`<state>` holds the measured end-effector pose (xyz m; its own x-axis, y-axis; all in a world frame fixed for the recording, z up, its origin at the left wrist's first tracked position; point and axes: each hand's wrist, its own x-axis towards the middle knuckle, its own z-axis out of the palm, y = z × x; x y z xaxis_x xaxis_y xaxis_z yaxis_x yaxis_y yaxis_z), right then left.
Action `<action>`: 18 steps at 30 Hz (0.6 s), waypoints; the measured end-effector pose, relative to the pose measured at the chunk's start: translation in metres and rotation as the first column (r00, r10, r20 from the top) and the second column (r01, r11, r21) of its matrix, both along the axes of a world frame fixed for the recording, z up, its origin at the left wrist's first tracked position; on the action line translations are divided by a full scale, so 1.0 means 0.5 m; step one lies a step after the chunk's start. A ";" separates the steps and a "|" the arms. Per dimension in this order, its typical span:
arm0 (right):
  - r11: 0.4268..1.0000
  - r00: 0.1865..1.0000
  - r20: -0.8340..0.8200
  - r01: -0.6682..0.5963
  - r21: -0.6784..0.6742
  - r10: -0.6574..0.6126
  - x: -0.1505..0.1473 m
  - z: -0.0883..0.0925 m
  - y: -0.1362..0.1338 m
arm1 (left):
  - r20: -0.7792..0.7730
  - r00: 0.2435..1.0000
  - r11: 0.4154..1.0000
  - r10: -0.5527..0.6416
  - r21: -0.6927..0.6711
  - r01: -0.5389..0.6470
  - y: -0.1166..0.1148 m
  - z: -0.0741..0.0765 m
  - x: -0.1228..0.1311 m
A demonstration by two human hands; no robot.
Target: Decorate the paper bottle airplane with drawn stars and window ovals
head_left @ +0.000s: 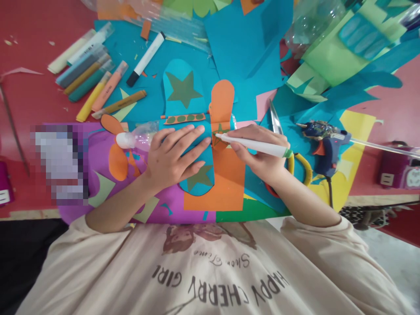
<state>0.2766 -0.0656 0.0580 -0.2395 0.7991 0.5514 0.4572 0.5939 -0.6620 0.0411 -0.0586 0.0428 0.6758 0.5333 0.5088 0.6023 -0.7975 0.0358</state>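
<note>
My left hand [175, 155] lies with fingers spread on a plastic bottle [142, 134] wrapped in blue paper, its white cap [124, 140] pointing left. In my right hand [264, 159] is a white marker [254, 143] with a green end. Its tip touches an orange paper strip [222, 98] around the bottle's right part, at a green star outline [220, 131]. Blue rounded flaps bearing olive stars [184, 89] stick out above and below the bottle. A narrow orange piece with green dots [185, 118] lies along its upper side. Orange paper [228, 183] extends underneath.
Several capped markers [88, 70] lie at the upper left, near a black-and-white marker [145, 59]. Scissors [274, 116] rest partly under my right arm. Right of them is a blue glue gun [328, 153] with a glue stick. Paper scraps and clear plastic [315, 22] lie around; a blurred-out rectangle [61, 164] is at left.
</note>
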 end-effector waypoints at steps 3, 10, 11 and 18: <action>1.000 1.000 0.018 0.023 -0.008 -0.023 0.001 0.001 0.000 | 0.004 1.000 0.998 0.001 0.065 -0.001 0.001 0.002 0.003; 0.999 0.999 0.023 0.041 -0.017 -0.041 0.001 0.001 0.000 | 0.014 1.000 1.000 -0.008 -0.026 0.009 0.000 -0.001 -0.001; 0.999 0.999 0.020 0.041 -0.017 -0.041 0.001 0.001 0.000 | 0.009 1.000 1.000 -0.008 -0.006 0.008 0.000 -0.001 -0.001; 0.998 0.998 0.041 0.056 -0.013 -0.055 0.003 0.004 0.001 | -0.021 1.000 1.000 0.006 -0.009 -0.006 -0.001 -0.003 -0.001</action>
